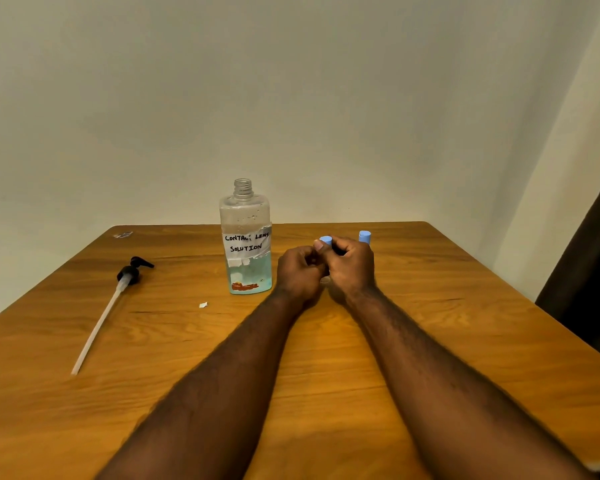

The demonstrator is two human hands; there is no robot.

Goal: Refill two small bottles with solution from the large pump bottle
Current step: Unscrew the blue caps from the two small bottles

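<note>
The large clear bottle [245,237], labelled "contact lens solution", stands uncapped at the table's middle, with bluish liquid in its lower part. Its black pump head with a long white tube [111,303] lies on the table to the left. Just right of the large bottle, my left hand [300,277] and my right hand [352,268] are closed together around a small bottle whose blue cap [326,240] sticks up between my fingers. Most of that bottle is hidden. The blue cap of a second small bottle [364,236] shows behind my right hand.
The wooden table [430,323] reaches to a pale wall at the back. A small white scrap [203,305] lies in front of the large bottle. A bit of clear wrapper [122,234] sits at the far left corner. A dark curtain [589,289] hangs at the right.
</note>
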